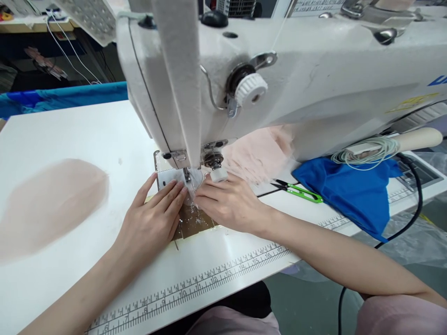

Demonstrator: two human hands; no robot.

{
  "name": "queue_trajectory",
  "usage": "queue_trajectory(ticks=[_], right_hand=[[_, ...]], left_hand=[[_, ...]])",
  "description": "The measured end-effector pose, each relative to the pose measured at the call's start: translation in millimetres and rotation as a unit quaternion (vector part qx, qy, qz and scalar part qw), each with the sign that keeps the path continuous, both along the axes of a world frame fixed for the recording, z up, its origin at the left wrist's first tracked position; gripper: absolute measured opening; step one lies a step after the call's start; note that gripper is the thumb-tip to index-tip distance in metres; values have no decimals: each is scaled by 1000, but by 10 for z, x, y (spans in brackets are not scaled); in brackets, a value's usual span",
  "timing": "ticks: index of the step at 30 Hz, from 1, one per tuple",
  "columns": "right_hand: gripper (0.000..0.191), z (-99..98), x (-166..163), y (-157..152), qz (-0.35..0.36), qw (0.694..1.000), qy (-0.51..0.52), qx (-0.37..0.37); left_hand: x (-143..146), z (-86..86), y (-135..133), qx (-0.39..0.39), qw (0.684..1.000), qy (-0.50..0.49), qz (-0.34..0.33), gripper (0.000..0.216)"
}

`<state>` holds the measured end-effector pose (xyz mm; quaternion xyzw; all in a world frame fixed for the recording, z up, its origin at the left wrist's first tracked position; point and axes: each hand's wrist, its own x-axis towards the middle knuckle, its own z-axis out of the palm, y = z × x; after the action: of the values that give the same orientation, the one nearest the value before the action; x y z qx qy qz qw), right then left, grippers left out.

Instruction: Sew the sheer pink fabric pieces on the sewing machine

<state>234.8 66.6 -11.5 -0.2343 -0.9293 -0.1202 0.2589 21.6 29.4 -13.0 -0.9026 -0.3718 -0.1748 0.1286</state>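
A white sewing machine (pixel 314 79) fills the upper view, its presser foot (pixel 187 176) down over the needle plate. My left hand (pixel 153 218) lies flat, fingers together and stretched out, pressing a thin sheer piece of fabric (pixel 193 195) just left of the foot. My right hand (pixel 230 202) lies to the right of the foot, fingers extended toward the needle, holding the same sheer piece down. The fabric is nearly transparent and hard to make out.
A pile of pale pink sheer pieces (pixel 49 204) lies at the left of the white table (pixel 87 139). More pink fabric (pixel 258 153) sits behind the machine arm. Green thread snips (pixel 300 190), blue cloth (pixel 349 190) and a coiled cord (pixel 366 151) lie to the right. A ruler strip (pixel 195 284) runs along the front edge.
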Motion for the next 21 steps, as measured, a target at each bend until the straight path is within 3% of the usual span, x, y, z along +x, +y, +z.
queue_trajectory(ticks=[21], right_hand=[[22,-58,-15,67,-25,999,29,24]], left_hand=[[-33,0,68,12,1000,2,4,37]])
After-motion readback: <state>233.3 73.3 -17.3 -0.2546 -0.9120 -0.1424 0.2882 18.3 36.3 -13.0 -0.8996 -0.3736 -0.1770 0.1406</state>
